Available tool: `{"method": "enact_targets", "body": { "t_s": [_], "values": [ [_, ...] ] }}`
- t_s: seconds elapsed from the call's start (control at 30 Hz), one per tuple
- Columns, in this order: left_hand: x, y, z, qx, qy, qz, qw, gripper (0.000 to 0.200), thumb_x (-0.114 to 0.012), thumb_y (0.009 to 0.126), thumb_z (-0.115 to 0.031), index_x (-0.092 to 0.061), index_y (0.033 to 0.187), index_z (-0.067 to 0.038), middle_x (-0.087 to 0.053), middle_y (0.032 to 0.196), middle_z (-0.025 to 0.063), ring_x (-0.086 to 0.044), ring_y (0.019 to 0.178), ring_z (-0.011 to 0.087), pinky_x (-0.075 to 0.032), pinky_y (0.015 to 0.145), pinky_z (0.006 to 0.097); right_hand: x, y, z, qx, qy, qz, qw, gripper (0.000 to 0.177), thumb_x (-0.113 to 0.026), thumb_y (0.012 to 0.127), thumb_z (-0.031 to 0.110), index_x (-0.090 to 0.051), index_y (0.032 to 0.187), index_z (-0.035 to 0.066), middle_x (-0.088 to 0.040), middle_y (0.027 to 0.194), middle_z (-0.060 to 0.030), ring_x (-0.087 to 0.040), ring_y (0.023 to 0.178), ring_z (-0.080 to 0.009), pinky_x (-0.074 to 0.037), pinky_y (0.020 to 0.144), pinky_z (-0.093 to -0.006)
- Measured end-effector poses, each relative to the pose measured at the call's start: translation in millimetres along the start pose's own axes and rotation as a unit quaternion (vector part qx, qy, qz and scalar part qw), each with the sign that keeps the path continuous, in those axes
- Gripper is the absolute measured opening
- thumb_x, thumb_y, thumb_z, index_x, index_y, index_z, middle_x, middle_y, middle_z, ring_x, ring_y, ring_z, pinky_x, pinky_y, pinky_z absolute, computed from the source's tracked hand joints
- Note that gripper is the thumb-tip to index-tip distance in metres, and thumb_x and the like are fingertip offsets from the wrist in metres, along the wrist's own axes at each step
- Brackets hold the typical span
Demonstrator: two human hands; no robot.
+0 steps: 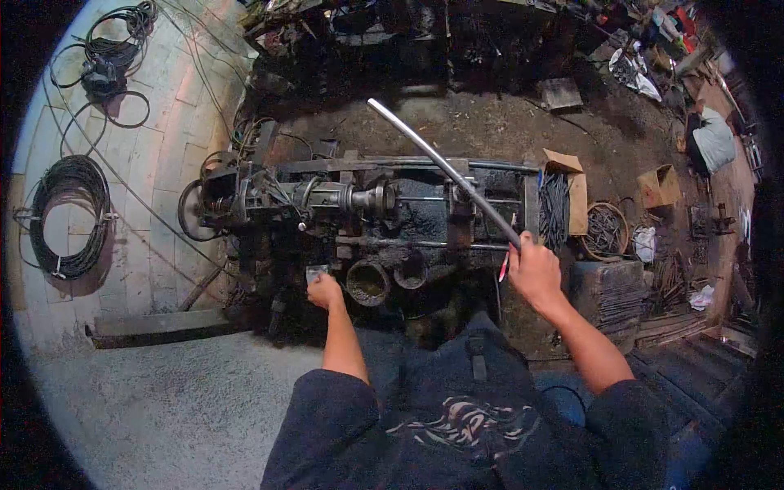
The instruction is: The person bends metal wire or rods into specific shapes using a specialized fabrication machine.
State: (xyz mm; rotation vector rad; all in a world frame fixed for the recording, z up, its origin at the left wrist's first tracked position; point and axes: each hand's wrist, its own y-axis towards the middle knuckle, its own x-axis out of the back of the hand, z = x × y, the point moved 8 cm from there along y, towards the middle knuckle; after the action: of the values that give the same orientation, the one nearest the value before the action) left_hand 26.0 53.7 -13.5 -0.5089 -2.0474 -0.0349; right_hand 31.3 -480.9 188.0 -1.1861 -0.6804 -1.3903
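Observation:
My right hand (535,273) is closed around the lower end of a long, shiny metal rod (441,167). The rod slants up and to the left, across the view of the machine. A red and white object (504,265) shows just left of that hand. My left hand (324,291) is closed at the front of the machine, its fingers at a small grey flat piece (317,270). Behind both hands lies the dark, oily lathe-like machine (327,196), with a thin rod along its middle. Two round pots (367,282) stand right of my left hand.
A cardboard box (576,192) with dark rods stands at the machine's right end. Beside it are a basket of metal pieces (605,229) and a smaller box (658,187). Coiled black cable (69,216) lies on the left floor, and a long beam (163,324) lies nearer.

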Motion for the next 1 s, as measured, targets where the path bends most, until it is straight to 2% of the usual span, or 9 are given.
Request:
{"method": "enact_targets", "body": {
  "t_s": [0.13, 0.27, 0.4, 0.5, 0.57, 0.67, 0.8, 0.87, 1.0],
  "values": [
    [1.7, -3.6, -3.6, -0.029, 0.033, -0.007, 0.999, 0.036, -0.06, 0.079, -0.033, -0.072, 0.08, 0.001, -0.067, 0.084, 0.0255, -0.063, 0.088, 0.0417, -0.049, 0.081, 0.0489, 4.1, -1.6, 6.0, 0.0, 0.007, -0.015, 1.0, 0.03, -0.056, 0.089, 0.027, -0.054, 0.103, 0.0, -0.062, 0.068, -0.0229, -0.063, 0.066, -0.0437, -0.05, 0.061, -0.0545],
    [9.9, -7.3, -18.9, -0.113, 0.092, -0.051, 0.988, 0.035, -0.059, 0.077, -0.029, -0.072, 0.08, 0.003, -0.067, 0.081, 0.0248, -0.064, 0.078, 0.0415, -0.05, 0.078, 0.0491, 3.1, -3.5, 7.2, -0.013, 0.005, -0.032, 0.999, 0.031, -0.054, 0.09, 0.031, -0.054, 0.099, 0.001, -0.063, 0.068, -0.0229, -0.063, 0.065, -0.0438, -0.049, 0.06, -0.0549],
    [14.8, -12.1, -30.7, -0.081, 0.105, -0.027, 0.991, 0.031, -0.058, 0.077, -0.024, -0.07, 0.077, 0.005, -0.067, 0.08, 0.0249, -0.064, 0.075, 0.0426, -0.05, 0.073, 0.0521, 5.1, -8.3, 6.2, -0.035, -0.015, -0.053, 0.998, 0.032, -0.053, 0.091, 0.033, -0.054, 0.1, 0.003, -0.064, 0.071, -0.0235, -0.064, 0.068, -0.0435, -0.049, 0.061, -0.0544],
    [7.9, -7.5, -19.3, -0.051, 0.031, 0.011, 0.998, 0.032, -0.057, 0.078, -0.023, -0.069, 0.078, 0.006, -0.067, 0.081, 0.0251, -0.064, 0.076, 0.043, -0.05, 0.073, 0.0534, 5.3, -12.7, 0.5, -0.009, -0.02, -0.083, 0.996, 0.029, -0.054, 0.09, 0.03, -0.053, 0.101, 0.003, -0.063, 0.073, -0.0238, -0.063, 0.069, -0.0432, -0.049, 0.063, -0.0542],
    [-5.8, 2.9, -11.9, -0.043, -0.005, 0.055, 0.998, 0.032, -0.057, 0.079, -0.023, -0.068, 0.079, 0.007, -0.067, 0.083, 0.0257, -0.064, 0.078, 0.0429, -0.05, 0.074, 0.0538, 4.9, -16.0, -3.2, 0.106, 0.071, -0.104, 0.986, 0.025, -0.056, 0.089, 0.025, -0.052, 0.101, 0.003, -0.062, 0.074, -0.0233, -0.061, 0.069, -0.0432, -0.049, 0.063, -0.0532],
    [10.5, -14.5, -29.0, -0.081, -0.001, 0.032, 0.996, 0.033, -0.057, 0.08, -0.024, -0.068, 0.078, 0.007, -0.067, 0.085, 0.026, -0.064, 0.079, 0.0424, -0.05, 0.073, 0.053, -1.1, -23.6, -24.6, 0.076, 0.058, -0.025, 0.995, 0.023, -0.058, 0.087, 0.022, -0.051, 0.1, 0.004, -0.06, 0.072, -0.0226, -0.06, 0.068, -0.0437, -0.048, 0.062, -0.0527],
    [-4.8, 1.3, -13.7, -0.079, 0.04, 0.043, 0.995, 0.032, -0.057, 0.081, -0.024, -0.069, 0.078, 0.006, -0.066, 0.086, 0.0256, -0.064, 0.079, 0.0419, -0.051, 0.072, 0.0523, -8.3, -24.3, -32.4, 0.037, 0.06, -0.097, 0.993, 0.025, -0.063, 0.084, 0.026, -0.054, 0.089, 0.003, -0.06, 0.071, -0.0215, -0.06, 0.068, -0.0429, -0.047, 0.059, -0.0532],
    [13.4, -13.5, -30.3, -0.108, 0.065, -0.001, 0.992, 0.035, -0.054, 0.075, -0.029, -0.069, 0.071, 0.002, -0.067, 0.068, 0.0179, -0.066, 0.071, 0.0355, -0.052, 0.07, 0.0446, -11.4, -24.7, -32.4, 0.019, 0.051, -0.101, 0.993, 0.026, -0.065, 0.083, 0.028, -0.055, 0.087, 0.003, -0.06, 0.071, -0.0209, -0.06, 0.067, -0.0424, -0.047, 0.059, -0.0529],
    [-12.5, 9.2, -10.9, -0.093, 0.064, 0.004, 0.994, 0.036, -0.055, 0.076, -0.031, -0.068, 0.068, 0.001, -0.066, 0.064, 0.0155, -0.066, 0.062, 0.0327, -0.053, 0.065, 0.0436, -22.1, -22.4, -44.3, 0.024, 0.019, -0.139, 0.99, 0.029, -0.067, 0.08, 0.029, -0.056, 0.086, 0.003, -0.06, 0.07, -0.0196, -0.06, 0.067, -0.0406, -0.047, 0.058, -0.0518]
  ]
}}
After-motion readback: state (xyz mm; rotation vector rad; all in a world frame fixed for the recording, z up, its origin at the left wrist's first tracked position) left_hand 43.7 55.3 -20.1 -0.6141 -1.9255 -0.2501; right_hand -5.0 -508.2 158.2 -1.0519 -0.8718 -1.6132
